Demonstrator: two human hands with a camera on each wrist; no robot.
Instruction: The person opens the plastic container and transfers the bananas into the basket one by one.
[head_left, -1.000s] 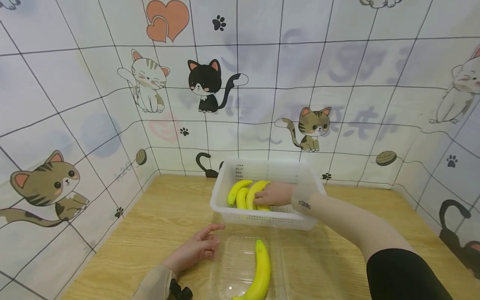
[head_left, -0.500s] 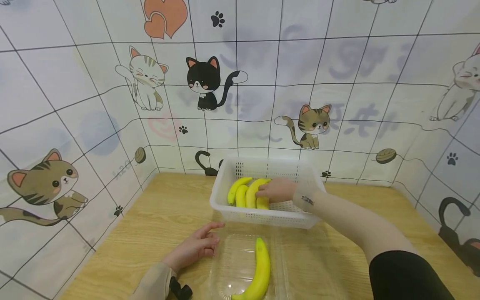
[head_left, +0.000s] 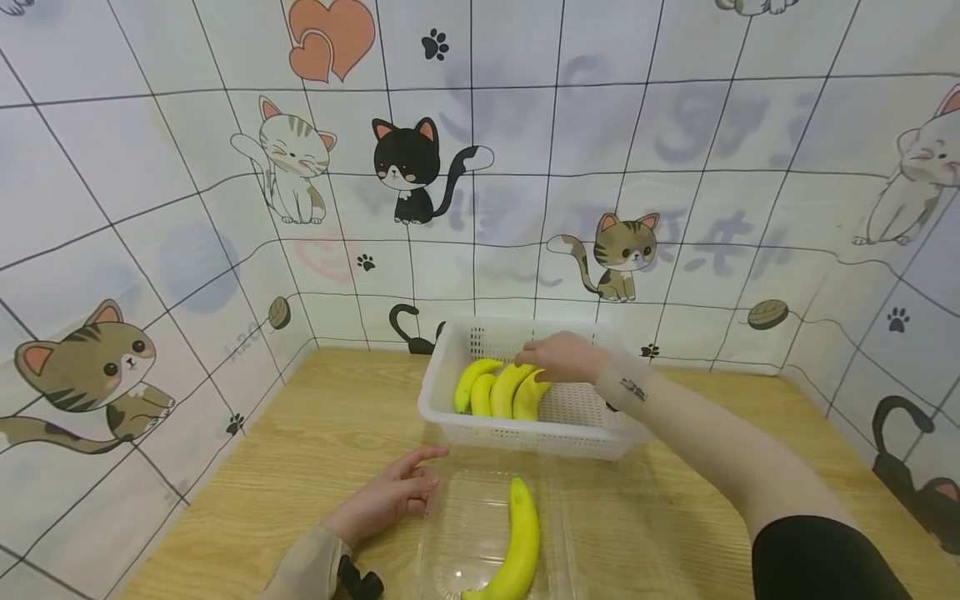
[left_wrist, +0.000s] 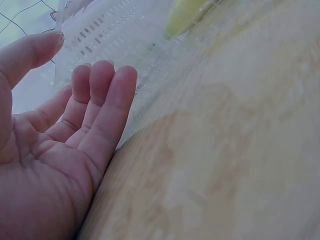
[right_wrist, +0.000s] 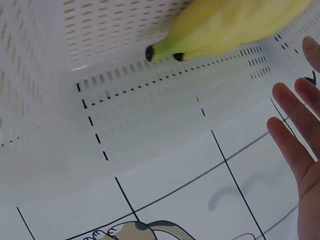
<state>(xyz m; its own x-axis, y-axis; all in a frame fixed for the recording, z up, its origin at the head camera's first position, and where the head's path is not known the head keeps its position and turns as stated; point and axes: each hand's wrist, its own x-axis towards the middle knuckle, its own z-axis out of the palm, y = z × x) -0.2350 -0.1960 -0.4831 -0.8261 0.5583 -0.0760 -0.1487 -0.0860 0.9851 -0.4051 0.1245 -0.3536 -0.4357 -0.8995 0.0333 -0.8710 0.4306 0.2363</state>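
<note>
Several yellow bananas point(head_left: 507, 393) lie side by side in the left half of a white slotted basket point(head_left: 525, 431). Above their far ends is my right hand point(head_left: 566, 357); the right wrist view shows its fingers point(right_wrist: 290, 145) spread, with a gap to the bananas point(right_wrist: 225, 27). One more banana point(head_left: 527, 533) lies lengthwise in a transparent plastic container point(head_left: 467, 508) in front of the basket. My left hand point(head_left: 388, 496) rests on the table at that container's left edge, palm turned inward, fingers loosely bent and holding nothing.
The wooden table point(head_left: 330, 400) runs back to a wall covering point(head_left: 510, 208) printed with cats and grid lines. The basket stands close to that back wall. A transparent flap point(head_left: 615, 517) extends to the right of the container.
My right hand has let go of the rightmost banana and lifted up and back, uncovering that banana in the basket. My left hand stays in place.
</note>
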